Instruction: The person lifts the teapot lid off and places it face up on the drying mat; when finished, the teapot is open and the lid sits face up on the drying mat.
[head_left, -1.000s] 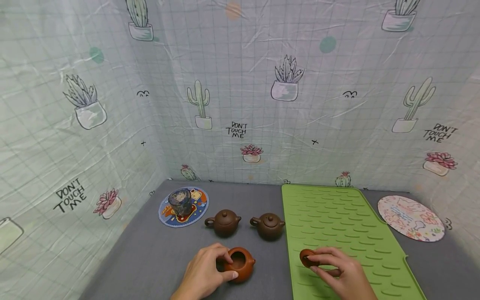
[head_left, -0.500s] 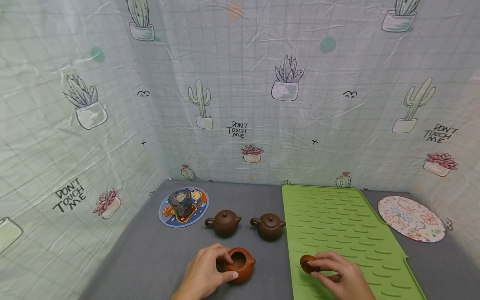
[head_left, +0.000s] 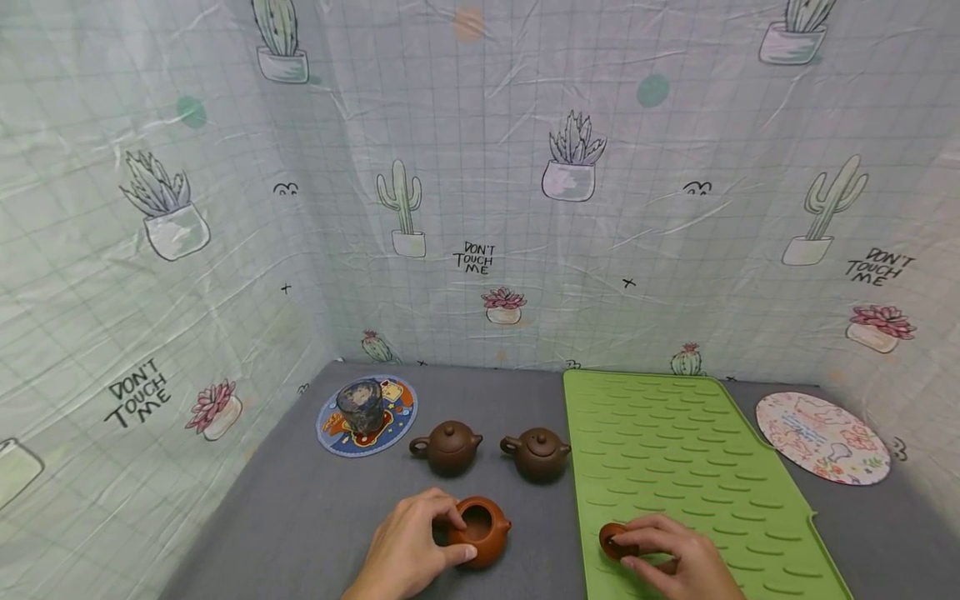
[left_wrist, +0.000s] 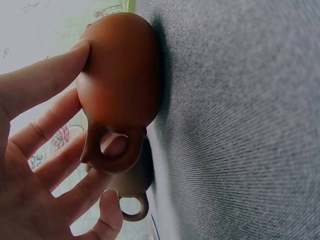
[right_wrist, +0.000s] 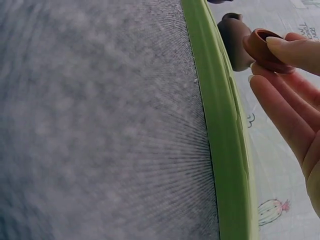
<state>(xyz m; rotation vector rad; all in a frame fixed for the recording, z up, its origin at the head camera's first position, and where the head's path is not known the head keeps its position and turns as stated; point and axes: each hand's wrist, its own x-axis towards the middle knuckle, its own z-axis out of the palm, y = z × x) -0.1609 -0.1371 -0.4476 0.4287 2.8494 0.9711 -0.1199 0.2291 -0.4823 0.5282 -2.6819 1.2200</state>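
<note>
A reddish-brown teapot (head_left: pixel 495 546) stands lidless on the grey cloth, its round mouth facing up and its spout pointing right. My left hand (head_left: pixel 405 542) pinches its rim between thumb and fingers. The left wrist view shows the teapot's looped handle (left_wrist: pixel 112 162) beneath my spread fingers. Over the green mat, my right hand (head_left: pixel 678 554) pinches a matching small lid (head_left: pixel 611 542) by its edge. The lid is tilted, with its hollow underside partly showing. In the right wrist view the lid (right_wrist: pixel 257 52) is held clear of the mat.
Two dark brown lidded teapots (head_left: pixel 450 450) (head_left: pixel 540 457) stand behind the reddish one. A dark glass cup (head_left: pixel 362 408) rests on a blue patterned round mat (head_left: pixel 405 412) at back left. The green ridged mat (head_left: pixel 675 450) covers the right side; beyond it lies a pink floral round mat (head_left: pixel 821 437).
My right hand, with the lid, has shifted slightly nearer to me over the green mat. The left hand and the teapot have stayed in place.
</note>
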